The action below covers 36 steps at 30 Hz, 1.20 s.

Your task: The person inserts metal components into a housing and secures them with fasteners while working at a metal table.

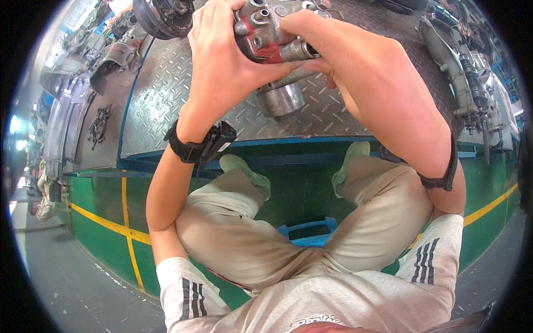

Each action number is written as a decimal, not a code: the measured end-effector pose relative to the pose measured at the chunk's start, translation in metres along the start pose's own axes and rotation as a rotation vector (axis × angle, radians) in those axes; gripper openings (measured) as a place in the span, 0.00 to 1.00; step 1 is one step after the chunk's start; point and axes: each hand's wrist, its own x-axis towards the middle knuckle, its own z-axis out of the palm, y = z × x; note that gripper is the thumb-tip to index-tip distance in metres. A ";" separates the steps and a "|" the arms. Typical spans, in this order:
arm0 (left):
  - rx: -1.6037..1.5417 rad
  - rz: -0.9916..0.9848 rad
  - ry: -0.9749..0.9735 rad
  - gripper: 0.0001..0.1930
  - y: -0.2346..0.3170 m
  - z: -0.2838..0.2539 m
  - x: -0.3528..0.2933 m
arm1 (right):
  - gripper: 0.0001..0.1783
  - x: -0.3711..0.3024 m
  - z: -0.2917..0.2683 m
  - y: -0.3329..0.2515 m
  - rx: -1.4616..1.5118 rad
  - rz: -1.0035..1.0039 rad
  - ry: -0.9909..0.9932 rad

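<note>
A cast metal housing with round ports and red paint patches is at the far middle, over a diamond-plate bench top. A smooth metal cylinder sticks out of its near side. My left hand is closed around the housing's left side, with its thumb stretched along the near side. On the right, my right hand grips the same housing with bent fingers, its thumb side close to the left thumb tip. Some right fingertips are hidden behind the housing and the hand. A black strap with a small box circles my left wrist.
The bench's diamond-plate top ends at a near edge above my knees. A dark round part stands far left. Metal castings and a cluster of small parts lie left; a long gearbox-like assembly lies right. A blue stool is beneath me.
</note>
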 end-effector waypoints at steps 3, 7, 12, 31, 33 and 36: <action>0.002 -0.058 -0.016 0.54 0.002 0.000 0.000 | 0.23 -0.003 -0.004 0.000 -0.019 0.052 -0.079; -0.023 -0.043 0.006 0.51 -0.001 -0.004 -0.005 | 0.23 -0.004 0.005 0.006 -0.174 0.103 -0.153; -0.006 -0.046 -0.015 0.50 -0.001 -0.001 0.001 | 0.18 -0.006 0.004 0.007 -0.150 -0.038 0.035; -0.168 -0.380 -0.064 0.41 0.008 0.003 -0.001 | 0.13 -0.013 0.017 0.007 -0.200 -0.124 0.174; -0.190 -0.369 -0.064 0.43 0.009 0.004 -0.002 | 0.11 -0.012 0.020 0.007 -0.278 -0.170 0.205; -0.159 -0.341 -0.094 0.44 0.004 0.003 -0.004 | 0.09 -0.012 0.016 0.013 -0.227 -0.091 0.102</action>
